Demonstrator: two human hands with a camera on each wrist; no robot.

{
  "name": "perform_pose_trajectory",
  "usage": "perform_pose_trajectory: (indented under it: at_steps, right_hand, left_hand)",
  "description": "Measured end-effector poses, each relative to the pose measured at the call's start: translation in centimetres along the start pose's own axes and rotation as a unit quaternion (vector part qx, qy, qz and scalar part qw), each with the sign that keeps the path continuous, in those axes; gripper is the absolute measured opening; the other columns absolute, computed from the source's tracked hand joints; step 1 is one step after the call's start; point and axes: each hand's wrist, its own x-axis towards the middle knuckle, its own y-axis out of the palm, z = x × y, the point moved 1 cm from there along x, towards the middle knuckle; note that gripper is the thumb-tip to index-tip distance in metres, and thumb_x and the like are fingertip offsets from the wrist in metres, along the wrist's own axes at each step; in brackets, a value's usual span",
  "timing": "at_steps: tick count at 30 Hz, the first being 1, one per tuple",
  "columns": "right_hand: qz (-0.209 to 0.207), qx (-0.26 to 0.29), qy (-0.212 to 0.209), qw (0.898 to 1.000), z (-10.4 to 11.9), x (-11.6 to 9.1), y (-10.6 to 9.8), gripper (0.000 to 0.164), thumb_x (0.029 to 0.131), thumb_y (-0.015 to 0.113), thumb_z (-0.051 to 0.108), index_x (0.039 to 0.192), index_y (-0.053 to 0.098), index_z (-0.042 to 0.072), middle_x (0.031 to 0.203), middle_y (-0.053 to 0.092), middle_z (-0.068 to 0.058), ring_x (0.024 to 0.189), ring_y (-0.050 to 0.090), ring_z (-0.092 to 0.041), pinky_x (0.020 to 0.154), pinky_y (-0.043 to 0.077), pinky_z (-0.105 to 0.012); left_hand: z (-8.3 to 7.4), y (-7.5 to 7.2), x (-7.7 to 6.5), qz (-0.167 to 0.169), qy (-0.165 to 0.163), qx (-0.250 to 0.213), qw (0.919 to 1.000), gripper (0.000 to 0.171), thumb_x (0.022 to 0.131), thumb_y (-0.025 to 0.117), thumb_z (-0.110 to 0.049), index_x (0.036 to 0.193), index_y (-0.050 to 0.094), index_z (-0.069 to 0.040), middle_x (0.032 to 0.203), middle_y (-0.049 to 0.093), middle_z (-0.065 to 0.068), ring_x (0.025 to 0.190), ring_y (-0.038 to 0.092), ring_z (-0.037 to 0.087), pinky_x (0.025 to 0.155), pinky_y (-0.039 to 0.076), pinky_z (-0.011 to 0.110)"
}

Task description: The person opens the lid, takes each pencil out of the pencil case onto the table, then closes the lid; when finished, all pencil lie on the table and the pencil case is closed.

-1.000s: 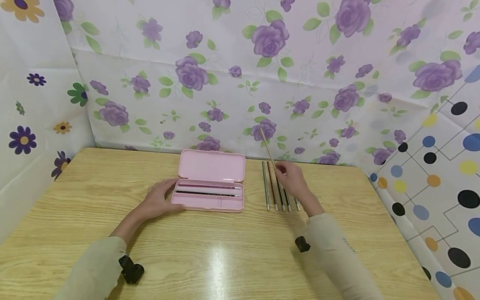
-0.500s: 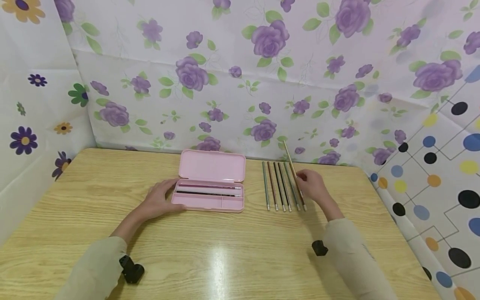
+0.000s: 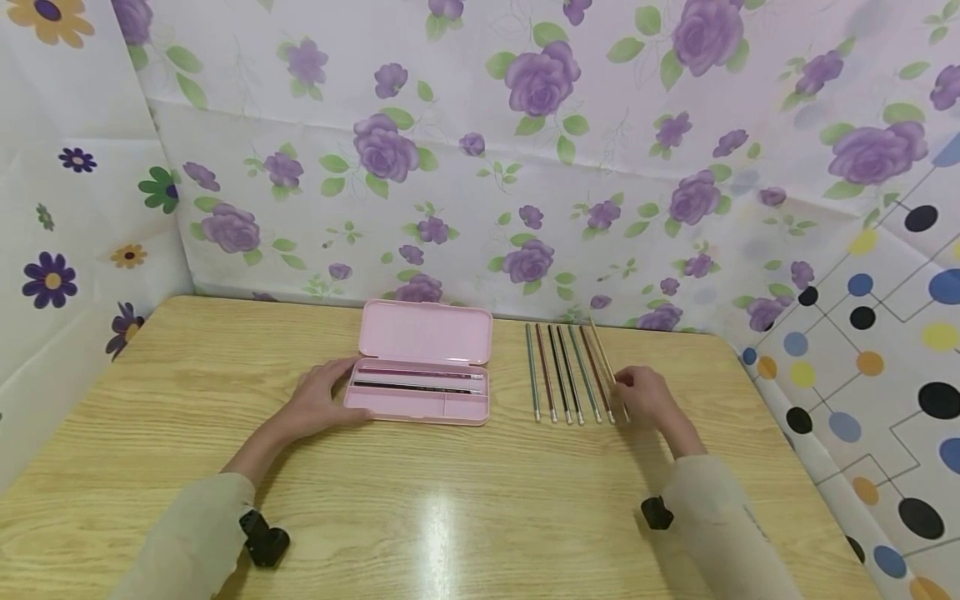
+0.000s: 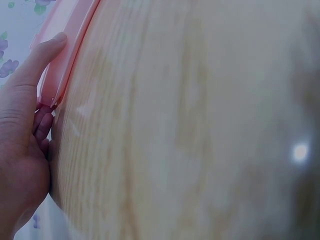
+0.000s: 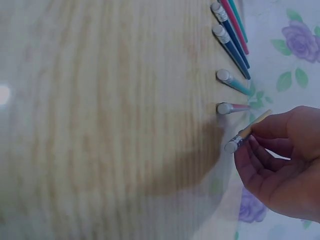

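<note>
A pink pencil case (image 3: 405, 406) lies with its lid (image 3: 426, 333) raised; a reddish pencil (image 3: 416, 373) and a black pencil (image 3: 412, 386) lie in its rear compartment. My left hand (image 3: 315, 400) holds the case's left end, thumb over the front edge and fingers round the end, as the left wrist view shows. My right hand (image 3: 647, 396) pinches a yellow pencil (image 3: 602, 346) between thumb and fingers, its eraser end toward me. It is tilted beside the dark red pencil (image 3: 597, 374), the rightmost of a row of several pencils. Whether its eraser end touches the table is unclear.
The row, including a green pencil (image 3: 532, 371) at its left end, stands right of the case, erasers toward me. A flowered sheet (image 3: 480, 167) rises behind the wooden table (image 3: 435, 492). A dotted sheet (image 3: 870, 408) borders the right side.
My right hand has moved right and toward me with the yellow pencil, from above the row to its right end, and the pencil has come lower. The left hand and case stayed still.
</note>
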Motion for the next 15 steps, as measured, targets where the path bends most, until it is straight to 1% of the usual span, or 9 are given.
perform_pose_trajectory:
  at_steps: [3, 8, 12, 15]
  right_hand:
    - [0.001, -0.004, 0.002, 1.000, -0.42, -0.12, 0.37, 0.029, 0.096, 0.050, 0.004, 0.114, 0.058, -0.017, 0.105, 0.062, -0.029, 0.100, 0.058, -0.043, 0.084, 0.049, -0.051]
    - [-0.017, -0.021, -0.010, 1.000, -0.56, 0.07, 0.84, 0.027, 0.093, 0.051, 0.002, 0.110, 0.059, -0.018, 0.101, 0.063, -0.029, 0.095, 0.060, -0.044, 0.082, 0.050, -0.051]
    - [-0.024, -0.028, -0.009, 0.999, -0.38, 0.10, 0.95, 0.029, 0.093, 0.050, 0.001, 0.112, 0.060, -0.017, 0.099, 0.064, -0.027, 0.091, 0.061, -0.040, 0.079, 0.051, -0.049]
    - [-0.028, -0.030, -0.010, 0.999, -0.28, 0.10, 1.06, 0.030, 0.092, 0.050, 0.001, 0.113, 0.060, -0.017, 0.096, 0.065, -0.025, 0.085, 0.062, -0.035, 0.075, 0.052, -0.047]
  left_hand:
    - [0.01, -0.02, 0.02, 0.000, 0.001, 0.001, 1.0000, 0.093, 0.072, 0.083, -0.042, 0.146, 0.040, -0.006, 0.145, 0.041, 0.021, 0.132, 0.031, 0.043, 0.104, 0.019, 0.061]
    - [0.13, -0.06, 0.02, -0.003, 0.000, 0.000, 1.0000, 0.094, 0.071, 0.083, -0.043, 0.147, 0.040, -0.007, 0.145, 0.041, 0.021, 0.131, 0.032, 0.043, 0.103, 0.020, 0.061]
    - [0.11, -0.02, 0.03, -0.003, 0.002, 0.002, 1.0000, 0.094, 0.071, 0.083, -0.044, 0.147, 0.040, -0.008, 0.145, 0.041, 0.020, 0.131, 0.032, 0.042, 0.103, 0.020, 0.061]
    - [0.05, -0.01, 0.02, -0.004, 0.003, 0.003, 1.0000, 0.094, 0.071, 0.083, -0.043, 0.147, 0.040, -0.008, 0.144, 0.042, 0.020, 0.131, 0.032, 0.042, 0.103, 0.021, 0.061]
